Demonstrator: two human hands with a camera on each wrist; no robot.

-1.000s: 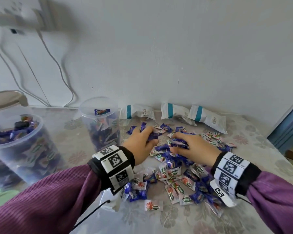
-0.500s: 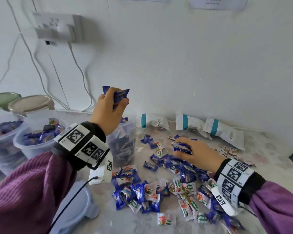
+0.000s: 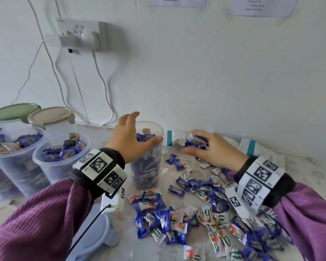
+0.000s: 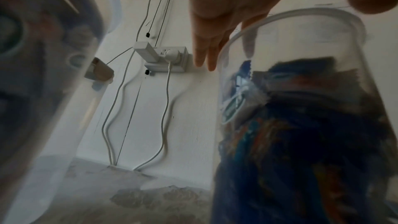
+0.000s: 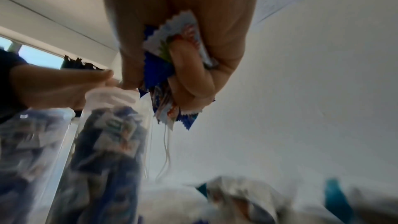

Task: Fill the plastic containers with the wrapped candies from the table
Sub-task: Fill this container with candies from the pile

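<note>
A tall clear container [image 3: 148,159] [image 4: 301,108] [image 5: 107,142], almost full of blue and white wrapped candies, stands mid-table. My left hand [image 3: 132,136] [image 4: 232,23] hovers over its mouth with fingers spread and straight, holding nothing. My right hand [image 3: 209,147] [image 5: 183,57] is raised just right of the container and grips a bunch of candies [image 3: 195,143] [image 5: 170,81]. Many loose candies [image 3: 196,213] lie scattered on the table in front of and under my right arm.
Two wider tubs [image 3: 60,157] [image 3: 13,153] with candies stand at the left, and lidded tubs [image 3: 51,117] behind them. A pale blue lid [image 3: 96,240] lies near the front edge. White packets with teal stripes [image 3: 256,147] lie by the wall. Cables [image 3: 102,87] hang from a socket.
My left hand has dropped its candies into the tall container and opened over it. My right hand has lifted from the pile with a bunch of candies.
</note>
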